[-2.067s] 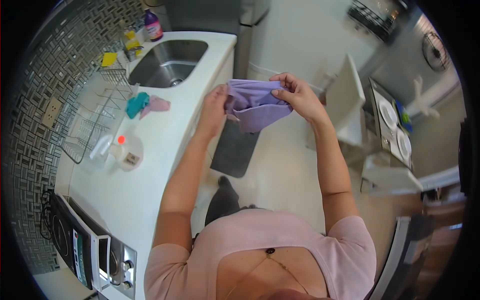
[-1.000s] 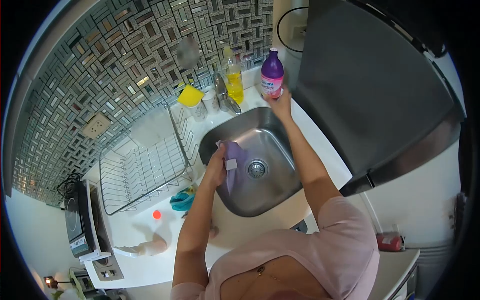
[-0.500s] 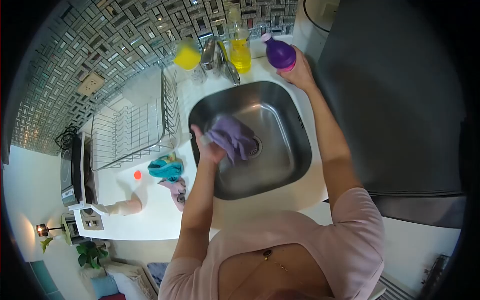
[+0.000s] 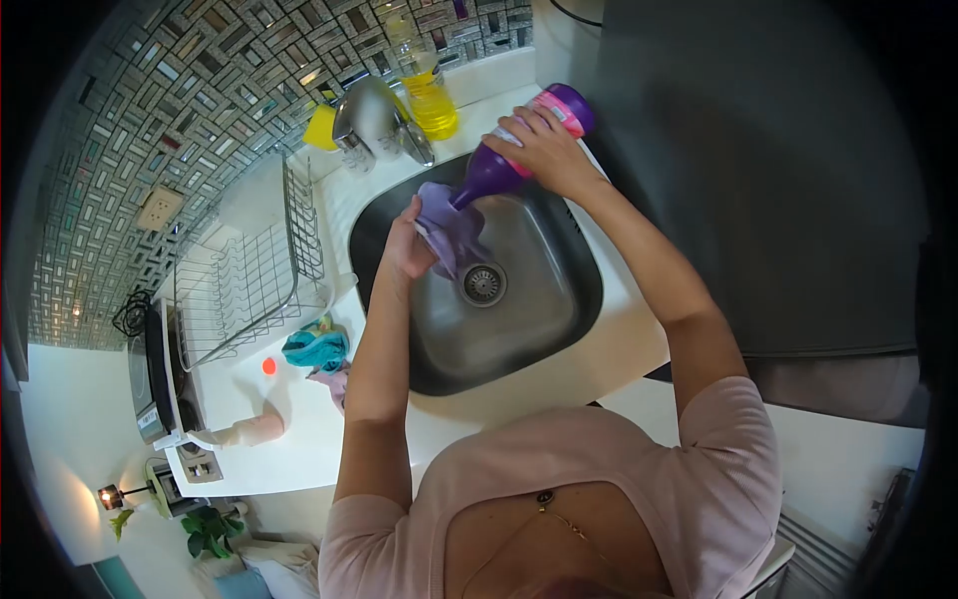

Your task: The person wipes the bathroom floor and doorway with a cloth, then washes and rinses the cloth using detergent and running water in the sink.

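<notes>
Over the sink [image 4: 539, 299], my left hand [image 4: 408, 245] is closed on a lilac cloth [image 4: 454, 235] that hangs loosely from the fingers. My right hand [image 4: 547, 155] wraps round a purple bottle [image 4: 494, 176] with a pink label. The bottle is tipped, its base up to the right and its neck down to the left. Its mouth is at the cloth; whether liquid is coming out I cannot make out. Below the cloth lies the drain strainer [image 4: 484, 285].
Behind the sink stand the faucet [image 4: 374, 115], a bottle of yellow liquid [image 4: 427, 100] and a yellow sponge [image 4: 320, 128]. On the left are a wire dish rack [image 4: 239, 285], a teal cloth [image 4: 317, 349], a pink cloth [image 4: 334, 384] and an orange cap [image 4: 268, 366]. A dark panel [image 4: 758, 200] borders the right.
My right hand has brought the purple bottle from the counter's back right corner over the sink and tipped it neck down. My left hand has raised the cloth toward it. The view has shifted slightly.
</notes>
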Motion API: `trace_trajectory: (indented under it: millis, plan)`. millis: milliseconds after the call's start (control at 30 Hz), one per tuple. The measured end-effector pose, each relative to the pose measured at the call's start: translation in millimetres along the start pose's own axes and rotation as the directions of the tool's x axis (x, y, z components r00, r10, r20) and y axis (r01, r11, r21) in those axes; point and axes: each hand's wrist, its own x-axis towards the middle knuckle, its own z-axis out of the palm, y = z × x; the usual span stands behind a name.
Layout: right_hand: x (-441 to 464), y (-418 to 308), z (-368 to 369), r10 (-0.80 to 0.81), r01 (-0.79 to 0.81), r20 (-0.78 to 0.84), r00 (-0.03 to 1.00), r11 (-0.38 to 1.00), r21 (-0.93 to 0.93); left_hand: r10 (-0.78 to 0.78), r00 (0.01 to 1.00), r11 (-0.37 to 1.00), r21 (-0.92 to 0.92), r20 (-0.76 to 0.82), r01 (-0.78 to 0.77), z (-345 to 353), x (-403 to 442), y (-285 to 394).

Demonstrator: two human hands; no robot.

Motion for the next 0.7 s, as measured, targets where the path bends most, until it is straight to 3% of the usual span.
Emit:
trace_trajectory:
  millis: [233,433,700]
  plan:
    - [28.1,-12.4,-28.6,-0.084,0.075,-0.131,0.988,0.995,-0.070,-0.021,0.999,0.999,-0.040,0.040,0.023,-11.3,-4.2,-6.3]
    - [25.7,-8.1,-34.2,-0.149,0.141,-0.085,0.985,0.986,-0.093,0.033,0.999,0.993,-0.116,-0.007,-0.033,-25.7,-16.0,5.8]
    - [21.1,-2.7,-29.6,-0.131,0.125,-0.073,0.989,0.989,-0.072,0.073,0.992,0.996,-0.067,0.102,-0.067,-29.1,-9.1,6.3]
